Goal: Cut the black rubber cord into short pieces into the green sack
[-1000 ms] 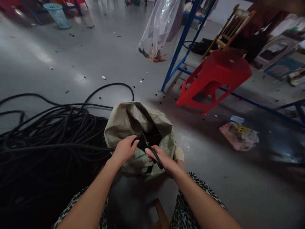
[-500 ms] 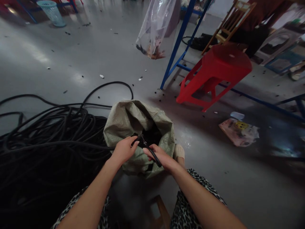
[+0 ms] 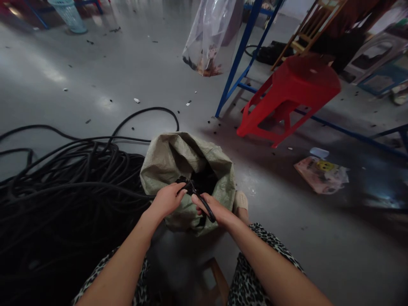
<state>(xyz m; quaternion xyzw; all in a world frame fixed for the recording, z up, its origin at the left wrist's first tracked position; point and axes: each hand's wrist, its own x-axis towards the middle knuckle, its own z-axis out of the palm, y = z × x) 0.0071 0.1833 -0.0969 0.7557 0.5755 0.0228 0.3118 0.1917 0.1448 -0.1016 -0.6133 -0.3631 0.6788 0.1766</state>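
Observation:
A greenish woven sack (image 3: 178, 159) stands open on the floor in front of my knees, dark pieces inside it. My left hand (image 3: 165, 199) is closed on a black cable (image 3: 95, 187) that runs in from the big tangled pile (image 3: 63, 178) at the left. My right hand (image 3: 212, 208) is closed around black-handled scissors (image 3: 202, 202), whose blades meet the cable end over the sack's mouth. Both hands sit close together at the sack's near rim.
A red plastic stool (image 3: 287, 91) and blue metal frame legs (image 3: 242, 59) stand to the right. A clear plastic bag (image 3: 208, 38) hangs above. A crumpled wrapper (image 3: 321, 174) lies on the grey floor, a teal basket (image 3: 68, 15) far left. A wooden stool (image 3: 213, 282) shows between my legs.
The view shifted slightly; both hands stay at the sack's mouth with cable and scissors, edging a little upward in the picture.

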